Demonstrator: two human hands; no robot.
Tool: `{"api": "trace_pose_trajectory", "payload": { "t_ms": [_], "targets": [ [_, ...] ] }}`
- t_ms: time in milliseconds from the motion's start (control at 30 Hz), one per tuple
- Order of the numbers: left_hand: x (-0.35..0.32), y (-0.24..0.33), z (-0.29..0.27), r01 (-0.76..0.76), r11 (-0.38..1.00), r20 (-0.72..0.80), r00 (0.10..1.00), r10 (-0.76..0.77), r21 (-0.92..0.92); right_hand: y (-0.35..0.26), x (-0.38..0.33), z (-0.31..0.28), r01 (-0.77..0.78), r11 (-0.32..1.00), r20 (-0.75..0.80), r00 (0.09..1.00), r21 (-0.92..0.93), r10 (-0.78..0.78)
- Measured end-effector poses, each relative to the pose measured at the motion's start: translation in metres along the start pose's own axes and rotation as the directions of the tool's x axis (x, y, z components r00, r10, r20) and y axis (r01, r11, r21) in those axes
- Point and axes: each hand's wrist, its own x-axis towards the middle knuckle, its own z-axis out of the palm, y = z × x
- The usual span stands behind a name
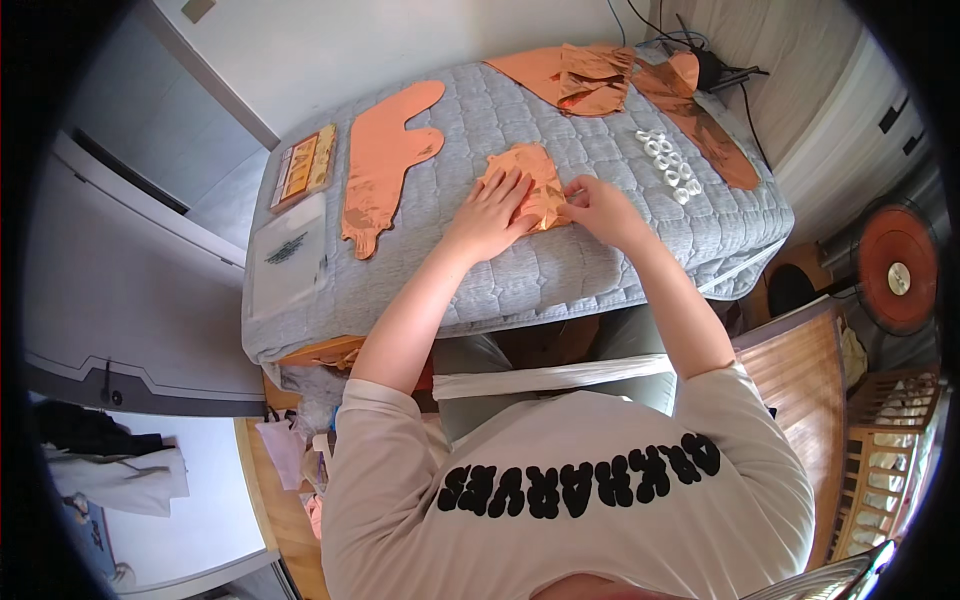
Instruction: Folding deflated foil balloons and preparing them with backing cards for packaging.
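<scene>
A copper-coloured foil balloon [538, 170], flat and folded into a small crinkled bundle, lies on the grey quilted mattress [590, 265] in front of me. My left hand [490, 212] rests flat across its left part with fingers stretched out. At the bundle's right edge, my right hand [602, 210] is closed in a pinch on the foil. Left of my hands lies another flat foil balloon [378, 155], spread out and uninflated. More foil balloons [590, 80] lie at the far side, one partly folded, and a long foil strip [710, 140] slants at the far right.
Several small white rings [668, 165] sit in rows on the right. At the left edge are a flat package [304, 168] and a clear plastic sleeve [290, 255] with dark marks. A round red fan [898, 265] stands right of the bed; cables [690, 40] hang behind.
</scene>
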Motion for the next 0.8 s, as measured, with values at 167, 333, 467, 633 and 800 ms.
{"api": "trace_pose_trajectory", "payload": {
  "t_ms": [167,333,467,633,800],
  "targets": [
    [0.001,0.002,-0.002,0.004,1.0,0.032,0.999,-0.005,0.013,0.016,0.003,0.0,0.036,0.998,0.02,0.999,0.044,-0.037],
    [0.001,0.003,-0.002,0.01,0.999,0.039,0.999,-0.011,0.035,0.018,0.004,0.0,0.05,0.997,0.037,0.998,0.06,-0.053],
    [0.001,0.003,-0.002,0.004,1.0,0.016,1.0,-0.004,0.027,0.021,-0.002,0.003,0.11,0.994,-0.001,0.994,-0.029,-0.11],
    [0.0,0.003,-0.001,-0.007,0.999,-0.002,1.0,0.007,0.037,0.022,-0.006,-0.004,0.117,0.993,0.05,0.992,0.011,-0.118],
    [-0.001,0.003,0.0,0.003,0.999,0.001,1.0,-0.003,0.04,0.014,-0.003,-0.005,0.018,0.999,0.062,0.998,0.044,-0.021]
  ]
}}
